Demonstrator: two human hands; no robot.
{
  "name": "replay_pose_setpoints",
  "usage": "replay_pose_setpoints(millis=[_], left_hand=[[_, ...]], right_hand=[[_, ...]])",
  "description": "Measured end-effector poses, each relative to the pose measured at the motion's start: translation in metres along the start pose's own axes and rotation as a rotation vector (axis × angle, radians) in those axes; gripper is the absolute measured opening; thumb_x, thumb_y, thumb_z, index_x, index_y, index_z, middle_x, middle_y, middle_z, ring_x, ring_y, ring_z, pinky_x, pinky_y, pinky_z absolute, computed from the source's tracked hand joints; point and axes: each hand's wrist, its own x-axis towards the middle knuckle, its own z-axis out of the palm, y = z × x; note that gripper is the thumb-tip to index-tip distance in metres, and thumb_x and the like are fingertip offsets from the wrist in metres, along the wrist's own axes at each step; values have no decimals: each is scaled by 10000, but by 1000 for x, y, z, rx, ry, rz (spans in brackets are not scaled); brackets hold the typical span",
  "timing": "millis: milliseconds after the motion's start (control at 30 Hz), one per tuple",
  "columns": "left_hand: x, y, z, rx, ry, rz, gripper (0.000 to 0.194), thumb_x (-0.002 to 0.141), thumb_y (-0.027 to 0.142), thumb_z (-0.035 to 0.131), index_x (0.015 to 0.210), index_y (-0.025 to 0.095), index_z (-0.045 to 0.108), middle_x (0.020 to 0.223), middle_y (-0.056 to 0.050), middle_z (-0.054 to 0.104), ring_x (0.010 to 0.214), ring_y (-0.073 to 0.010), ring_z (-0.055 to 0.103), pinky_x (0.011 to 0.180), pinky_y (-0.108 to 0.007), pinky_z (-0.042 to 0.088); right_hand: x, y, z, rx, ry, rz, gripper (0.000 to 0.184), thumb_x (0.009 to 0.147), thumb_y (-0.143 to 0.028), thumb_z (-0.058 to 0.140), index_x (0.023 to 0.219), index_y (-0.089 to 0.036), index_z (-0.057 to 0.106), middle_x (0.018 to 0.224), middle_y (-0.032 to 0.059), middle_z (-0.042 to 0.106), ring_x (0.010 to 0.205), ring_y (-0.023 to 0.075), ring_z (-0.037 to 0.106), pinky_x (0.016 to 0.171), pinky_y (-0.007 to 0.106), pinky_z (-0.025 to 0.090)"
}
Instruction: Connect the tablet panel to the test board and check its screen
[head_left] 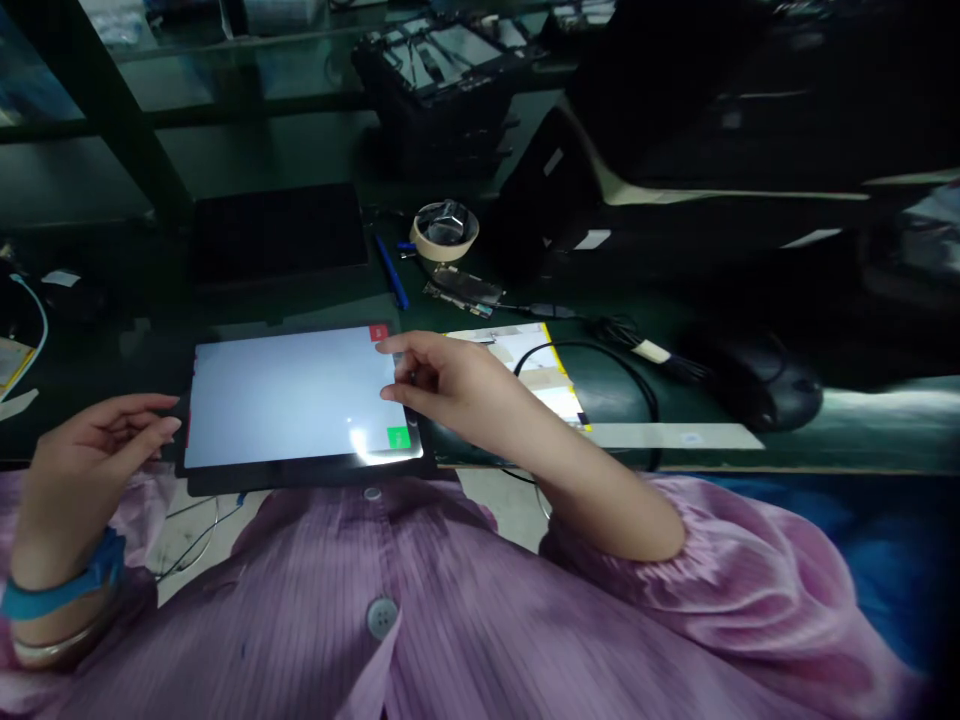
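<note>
A tablet (292,400) with a lit white screen lies flat at the near edge of the dark green bench, with a small red square at its top right corner and a green square at its bottom right. My right hand (442,385) hovers over the tablet's right edge, fingers loosely curled, the index finger stretched toward the red square. My left hand (97,435) rests at the tablet's left edge with its fingers extended and touching the frame. A blue band is on my left wrist.
A roll of tape (446,230), a blue pen (391,272) and a small circuit board (463,290) lie behind the tablet. A yellow-edged sheet (544,375) and a black cable (600,360) sit to the right. A dark flat device (277,232) lies at the back left, and a stack of black trays (442,70) stands further back.
</note>
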Motion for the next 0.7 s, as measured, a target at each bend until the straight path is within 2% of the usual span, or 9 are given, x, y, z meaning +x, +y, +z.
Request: replay_pose_setpoints(millis=[167,333,700], left_hand=[[5,-4,7,65,3,85,248,721,315,774,957,250,744,860,32,725,770,-114,642,711,-203,503],[8,-3,10,90,10,123,240,734,324,761,963,254,741,858,19,725,770,-148,653,724,-258,529],[14,-7,14,146,-24,177,280,759,371,744,1005,238,733,863,15,712,760,-145,633,693,-246,497]], right_hand=[[0,-2,3,-199,21,-25,353,789,-82,701,1127,-147,624,728,-18,626,614,147,575,592,262,407],[-2,0,2,-263,26,-30,417,797,-92,703,1191,-174,593,769,-11,663,595,152,578,565,263,404],[-3,3,4,-318,30,-17,467,800,-73,694,1236,-181,566,783,-7,672,627,166,610,579,263,409]])
